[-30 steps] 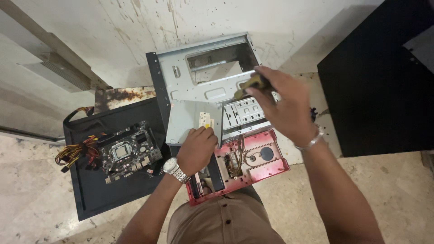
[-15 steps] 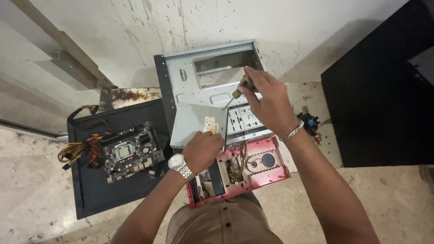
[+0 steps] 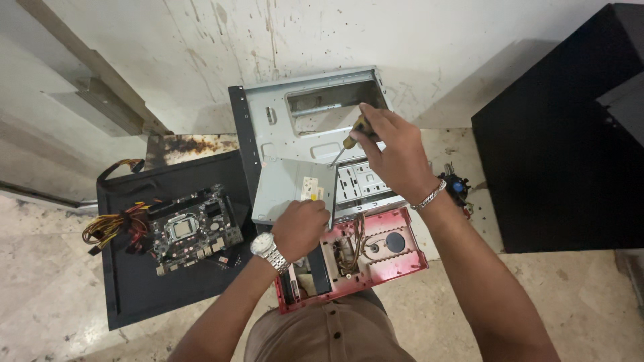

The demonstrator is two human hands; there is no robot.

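An open grey computer case lies on the floor with a red front panel toward me. My right hand grips a yellow-handled screwdriver, its tip pointing down-left at the drive cage. My left hand, a silver watch on its wrist, presses on the grey optical drive inside the case, next to a small yellow-white label. A silver bracelet sits on my right wrist.
A green-black motherboard rests on a black side panel to the left, with a bundle of coloured cables beside it. A large black box stands at the right. A small fan part lies by the case. Stained wall behind.
My right hand with the screwdriver has shifted left and slightly up over the case. The camera view has drifted, and my left hand stays on the drive.
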